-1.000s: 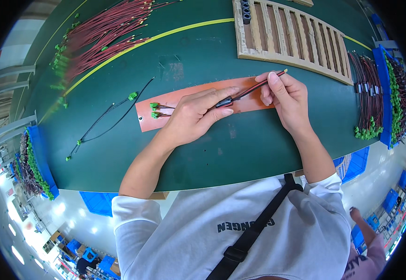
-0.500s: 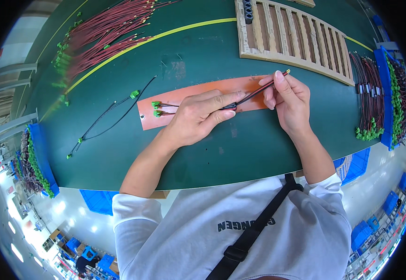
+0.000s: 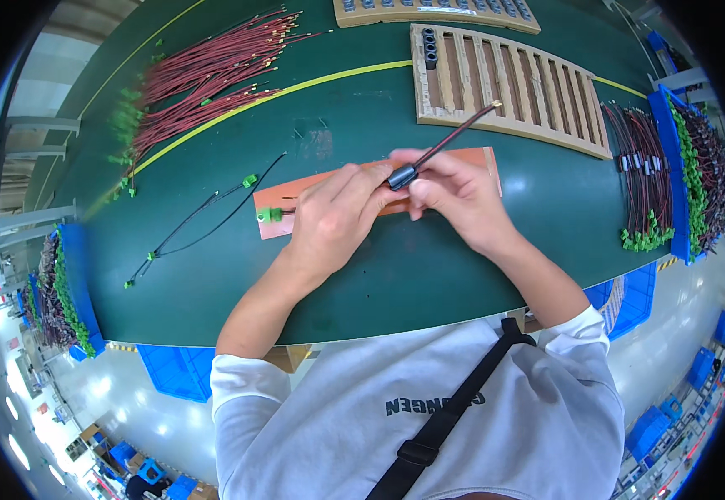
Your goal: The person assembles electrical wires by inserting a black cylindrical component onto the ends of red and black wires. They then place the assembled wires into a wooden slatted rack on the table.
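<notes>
Orange mat middle hidden under hands.

We wear a light grey short-sleeved cotton T-shirt with dark lettering printed across the chest, its sleeves ending well above the elbows. A black woven shoulder strap with a black plastic buckle runs diagonally across the front, from our right shoulder toward the lower left. Both forearms are bare, and our left hand and right hand carry no gloves, rings or watch.
</notes>
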`<state>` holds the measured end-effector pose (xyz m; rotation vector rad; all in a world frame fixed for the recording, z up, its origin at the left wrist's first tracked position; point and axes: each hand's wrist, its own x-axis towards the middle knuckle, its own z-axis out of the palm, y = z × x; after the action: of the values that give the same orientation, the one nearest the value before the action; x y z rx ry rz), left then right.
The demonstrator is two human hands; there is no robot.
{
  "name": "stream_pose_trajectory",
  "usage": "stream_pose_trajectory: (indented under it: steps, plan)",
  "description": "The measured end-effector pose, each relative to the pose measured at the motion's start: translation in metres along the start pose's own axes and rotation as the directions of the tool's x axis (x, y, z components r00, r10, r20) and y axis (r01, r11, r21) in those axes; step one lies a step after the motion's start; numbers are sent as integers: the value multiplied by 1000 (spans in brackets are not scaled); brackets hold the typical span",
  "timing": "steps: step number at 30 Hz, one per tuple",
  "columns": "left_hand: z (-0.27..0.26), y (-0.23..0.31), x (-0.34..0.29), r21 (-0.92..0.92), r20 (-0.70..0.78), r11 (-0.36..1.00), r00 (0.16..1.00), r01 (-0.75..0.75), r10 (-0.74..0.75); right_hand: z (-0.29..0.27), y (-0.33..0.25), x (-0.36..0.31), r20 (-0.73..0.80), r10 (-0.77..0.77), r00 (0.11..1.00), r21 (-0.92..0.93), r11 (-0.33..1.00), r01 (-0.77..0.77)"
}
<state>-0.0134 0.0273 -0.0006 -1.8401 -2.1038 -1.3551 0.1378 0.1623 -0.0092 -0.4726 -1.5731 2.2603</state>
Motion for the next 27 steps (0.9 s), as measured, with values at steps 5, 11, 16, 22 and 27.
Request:
stream_pose_trajectory:
  steps: [5,11,16,22,27]
  plan:
    - [-17,17,8,51,40,997,998,52,-54,11,1,3,-75,-141,987,-24,990,139]
    - [-3,34,-6,193,53,934,954,-301,296,-49,-66,-8,-301,-362,882,364,811,457]
    - [25,25,-36,-43,275,890,851,-453,447,-181,-183,-76,-424,-375,825,-405,893,197]
    - [47,16,-35,-189,375,955,882,-230,287,-336,-188,-127,-595,-279,754,-769,468,-434]
    - [48,16,-35,-200,374,950,878,-240,301,-359,-129,-128,-447,-536,716,-784,-152,-602]
